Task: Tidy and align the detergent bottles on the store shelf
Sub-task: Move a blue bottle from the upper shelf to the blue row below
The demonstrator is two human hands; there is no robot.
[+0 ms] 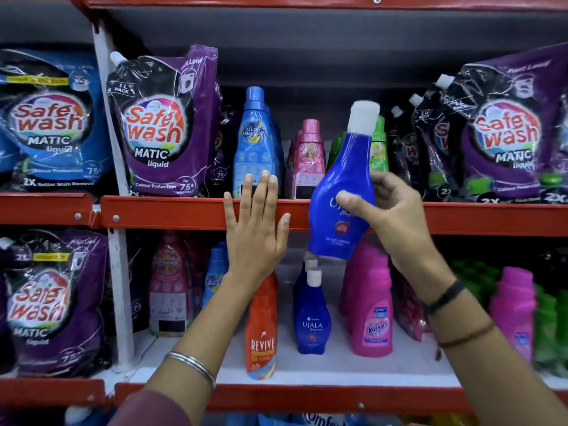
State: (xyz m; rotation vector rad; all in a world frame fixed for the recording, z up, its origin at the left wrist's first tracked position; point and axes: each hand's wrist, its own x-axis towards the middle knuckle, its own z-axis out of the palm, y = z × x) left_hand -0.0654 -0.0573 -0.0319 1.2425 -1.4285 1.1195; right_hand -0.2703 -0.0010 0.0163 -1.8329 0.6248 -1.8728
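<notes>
My right hand (396,216) grips a dark blue Ujala bottle (344,192) with a white cap, held tilted in the air in front of the red edge of the upper shelf (172,212). My left hand (256,229) is flat and open with fingers spread, its fingertips over that shelf edge below a light blue bottle (253,142). On the lower shelf stand a row of smaller blue Ujala bottles (312,315), an orange Revive bottle (261,330) and pink Vanish bottles (370,305).
Purple Safewash pouches (159,127) fill the upper shelf's left, more pouches (504,133) its right. Pink bottles (307,161) and green bottles (378,146) stand behind the held bottle. A white upright post (118,167) divides the bays. Magenta bottles (513,309) stand at the lower right.
</notes>
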